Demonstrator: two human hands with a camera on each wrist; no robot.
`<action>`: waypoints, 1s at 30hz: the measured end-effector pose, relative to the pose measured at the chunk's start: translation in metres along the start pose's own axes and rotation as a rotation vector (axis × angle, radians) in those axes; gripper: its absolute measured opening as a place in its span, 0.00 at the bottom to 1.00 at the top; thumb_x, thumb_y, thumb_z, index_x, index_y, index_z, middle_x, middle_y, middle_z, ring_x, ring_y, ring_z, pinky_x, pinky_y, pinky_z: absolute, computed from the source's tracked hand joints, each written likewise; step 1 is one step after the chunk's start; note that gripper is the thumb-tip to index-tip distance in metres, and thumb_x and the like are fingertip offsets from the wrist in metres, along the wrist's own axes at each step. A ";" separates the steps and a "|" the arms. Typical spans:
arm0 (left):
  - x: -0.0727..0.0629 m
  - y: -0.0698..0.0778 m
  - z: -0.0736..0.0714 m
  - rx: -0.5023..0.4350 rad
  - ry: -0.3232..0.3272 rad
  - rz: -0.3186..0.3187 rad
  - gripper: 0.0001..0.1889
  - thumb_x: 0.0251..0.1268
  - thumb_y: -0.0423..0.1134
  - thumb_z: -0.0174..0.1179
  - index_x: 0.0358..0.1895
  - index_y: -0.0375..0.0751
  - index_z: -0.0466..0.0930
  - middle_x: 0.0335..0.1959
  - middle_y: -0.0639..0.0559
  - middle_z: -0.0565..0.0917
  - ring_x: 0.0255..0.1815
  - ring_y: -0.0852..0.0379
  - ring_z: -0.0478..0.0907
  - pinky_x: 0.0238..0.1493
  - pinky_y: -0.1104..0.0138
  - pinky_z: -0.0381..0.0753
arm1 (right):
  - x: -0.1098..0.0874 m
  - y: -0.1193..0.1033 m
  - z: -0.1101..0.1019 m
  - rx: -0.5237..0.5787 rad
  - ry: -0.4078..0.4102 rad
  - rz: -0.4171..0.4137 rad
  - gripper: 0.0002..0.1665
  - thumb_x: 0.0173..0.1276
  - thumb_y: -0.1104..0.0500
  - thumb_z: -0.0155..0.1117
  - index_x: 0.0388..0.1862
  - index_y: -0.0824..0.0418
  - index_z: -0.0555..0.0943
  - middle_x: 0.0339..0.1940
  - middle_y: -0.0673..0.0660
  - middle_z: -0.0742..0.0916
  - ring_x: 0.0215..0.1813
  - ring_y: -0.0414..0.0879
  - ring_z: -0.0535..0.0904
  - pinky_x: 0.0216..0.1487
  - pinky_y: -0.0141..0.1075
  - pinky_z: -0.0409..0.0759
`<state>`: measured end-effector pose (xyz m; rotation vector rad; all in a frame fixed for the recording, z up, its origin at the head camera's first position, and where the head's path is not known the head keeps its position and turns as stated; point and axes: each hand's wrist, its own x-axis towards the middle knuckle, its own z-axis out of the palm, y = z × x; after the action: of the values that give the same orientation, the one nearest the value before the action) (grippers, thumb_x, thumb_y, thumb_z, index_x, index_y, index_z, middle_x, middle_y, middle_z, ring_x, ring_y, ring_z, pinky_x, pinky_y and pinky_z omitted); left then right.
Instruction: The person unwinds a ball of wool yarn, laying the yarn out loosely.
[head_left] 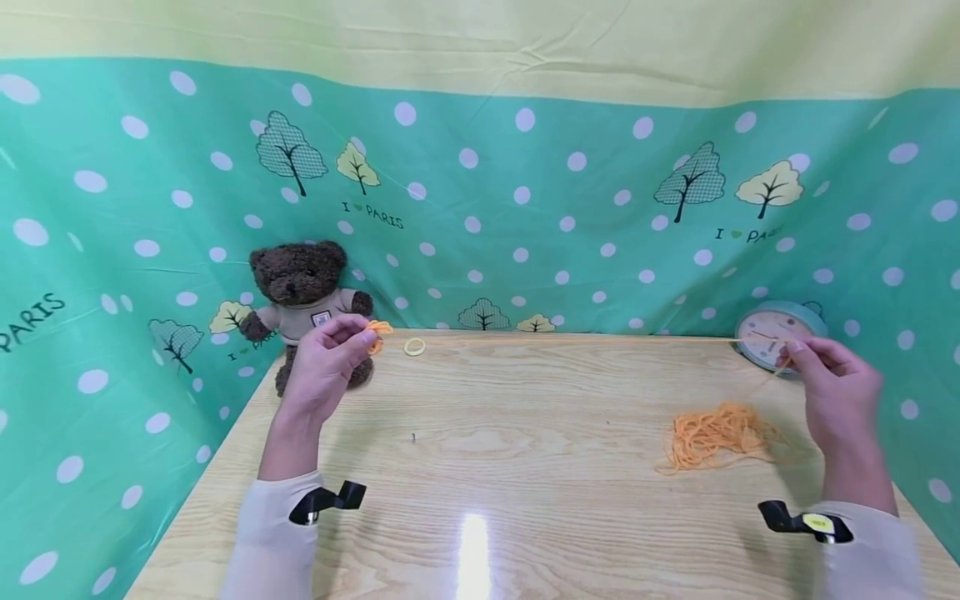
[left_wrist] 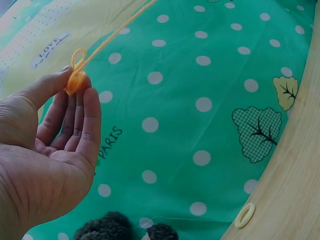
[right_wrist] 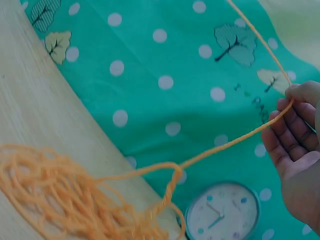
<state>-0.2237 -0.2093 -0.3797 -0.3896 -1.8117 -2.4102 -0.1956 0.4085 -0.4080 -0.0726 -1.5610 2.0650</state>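
My left hand (head_left: 330, 354) pinches a small wound bundle of orange yarn (left_wrist: 77, 83) between thumb and fingertips, a loop standing up from it. From that bundle a single strand (head_left: 555, 337) runs taut across to my right hand (head_left: 836, 383). Thumb and fingers of the right hand pinch the strand, as the right wrist view also shows. Below the right hand, the strand slants down toward a loose, tangled heap of orange yarn (head_left: 716, 435) on the table. Both hands are raised above the table, held wide apart.
A brown teddy bear (head_left: 303, 287) in a light shirt sits at the back left, behind the left hand. A pale yellow ring (head_left: 414, 347) lies near the table's (head_left: 495, 467) back edge. Behind the right hand stands a round clock (head_left: 768, 329). Green dotted cloth (head_left: 517, 225) hangs behind.
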 end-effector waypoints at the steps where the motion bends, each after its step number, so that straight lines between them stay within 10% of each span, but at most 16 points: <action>1: 0.000 0.000 0.000 -0.004 -0.004 0.000 0.10 0.72 0.25 0.60 0.41 0.46 0.83 0.36 0.58 0.88 0.38 0.64 0.85 0.41 0.75 0.85 | 0.001 0.000 -0.003 0.009 0.009 0.008 0.04 0.69 0.69 0.69 0.40 0.66 0.88 0.31 0.49 0.91 0.32 0.38 0.86 0.41 0.21 0.84; 30: -0.004 0.006 -0.007 -0.069 -0.037 0.065 0.15 0.71 0.20 0.58 0.43 0.44 0.87 0.40 0.55 0.90 0.42 0.63 0.87 0.49 0.74 0.87 | 0.005 0.022 -0.060 -0.135 0.112 0.259 0.07 0.70 0.59 0.72 0.45 0.58 0.88 0.38 0.42 0.87 0.33 0.33 0.86 0.36 0.21 0.84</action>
<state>-0.2199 -0.2183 -0.3772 -0.4949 -1.7061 -2.4422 -0.1868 0.4589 -0.4460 -0.4539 -1.6928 2.1026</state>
